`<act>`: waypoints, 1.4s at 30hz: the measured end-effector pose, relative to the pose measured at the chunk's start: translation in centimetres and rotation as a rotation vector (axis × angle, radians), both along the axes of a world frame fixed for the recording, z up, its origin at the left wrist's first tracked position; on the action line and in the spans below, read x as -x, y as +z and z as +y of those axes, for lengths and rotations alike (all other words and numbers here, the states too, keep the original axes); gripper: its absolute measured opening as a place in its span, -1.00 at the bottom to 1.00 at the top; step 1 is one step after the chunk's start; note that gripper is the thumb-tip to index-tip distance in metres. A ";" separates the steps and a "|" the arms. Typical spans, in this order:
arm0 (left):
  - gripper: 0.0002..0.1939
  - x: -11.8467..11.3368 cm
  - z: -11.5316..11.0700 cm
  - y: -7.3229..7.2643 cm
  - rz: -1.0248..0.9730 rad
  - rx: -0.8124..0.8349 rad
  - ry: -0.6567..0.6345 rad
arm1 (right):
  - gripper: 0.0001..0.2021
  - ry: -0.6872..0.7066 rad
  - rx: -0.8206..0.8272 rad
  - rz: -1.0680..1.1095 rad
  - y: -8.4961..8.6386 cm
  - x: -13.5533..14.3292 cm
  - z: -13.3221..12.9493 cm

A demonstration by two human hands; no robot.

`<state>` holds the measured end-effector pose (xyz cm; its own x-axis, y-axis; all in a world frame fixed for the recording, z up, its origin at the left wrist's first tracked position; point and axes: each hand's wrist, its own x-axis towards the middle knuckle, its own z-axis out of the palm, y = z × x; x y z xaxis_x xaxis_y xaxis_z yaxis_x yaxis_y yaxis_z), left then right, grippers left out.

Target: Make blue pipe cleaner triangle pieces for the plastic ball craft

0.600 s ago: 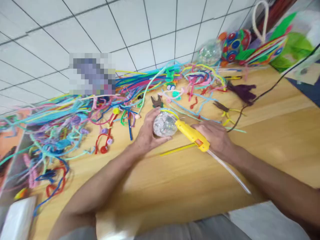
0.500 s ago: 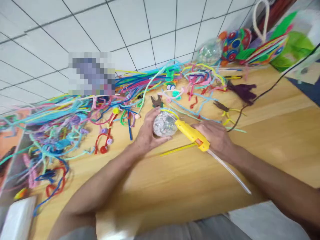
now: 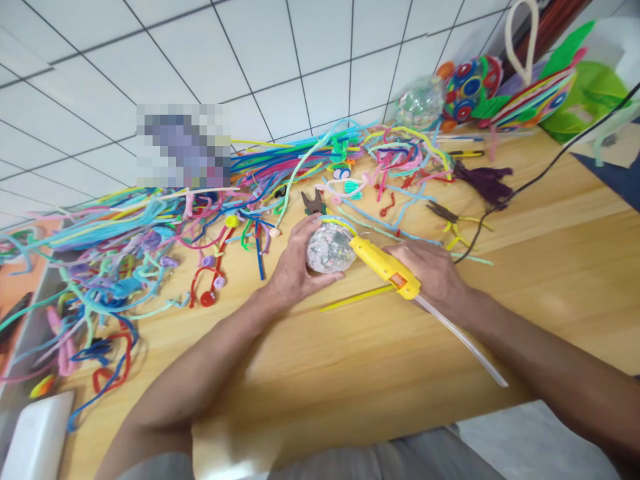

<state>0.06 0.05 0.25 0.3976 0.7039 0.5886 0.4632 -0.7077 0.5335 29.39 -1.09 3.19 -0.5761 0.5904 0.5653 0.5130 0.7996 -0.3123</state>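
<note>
My left hand is wrapped round the left side of a clear ball with pale, speckled contents. A yellow pipe cleaner curves over the ball's upper right edge. In my right hand is a yellow hot glue gun, its tip close to the ball's right side; whether it touches I cannot tell. A clear glue stick sticks out from the gun's rear end. Beneath the gun a straight yellow pipe cleaner lies on the table.
Pliers with yellow handles lie right of the hands; dark plier jaws show behind the ball. Heaped pipe cleaners line the tiled wall. Finished colourful crafts stand at back right. A black cord crosses the right side.
The glue gun has tilted very slightly, with its glue stick's end shifting a little right. Both hands keep their hold, and the ball stays where it was.
</note>
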 end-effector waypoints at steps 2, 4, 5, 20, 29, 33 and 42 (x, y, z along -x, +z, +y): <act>0.06 0.0 0.0 0.0 0.014 0.001 0.003 | -0.79 -0.006 0.003 -0.001 -0.1 -0.1 0.0; 0.07 0.0 0.0 -0.1 0.000 0.000 -0.003 | -0.79 -0.007 0.003 0.015 -0.3 -0.2 0.1; 0.07 0.0 0.0 -0.1 -0.011 0.000 -0.007 | -0.79 -0.005 0.003 0.029 -0.4 -0.3 0.1; 0.09 -0.1 0.3 -0.3 -0.028 -0.040 -0.026 | -0.79 0.003 -0.024 0.000 0.6 0.1 -0.4; 0.08 -0.1 0.2 -0.2 -0.013 -0.025 -0.017 | -0.74 -0.002 -0.082 -0.058 0.9 -0.5 -0.3; 0.08 -0.1 0.1 -0.1 -0.010 -0.030 -0.030 | -0.72 -0.001 -0.078 -0.116 1.2 -0.7 -0.2; 0.05 -0.2 0.0 0.2 0.024 -0.028 -0.010 | -0.69 -0.010 -0.025 -0.122 1.4 -0.8 -0.3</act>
<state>0.27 0.03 0.46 0.4185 0.6833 0.5983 0.4688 -0.7268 0.5020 30.22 -1.41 4.63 -0.6356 0.5828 0.5064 0.5538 0.8011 -0.2269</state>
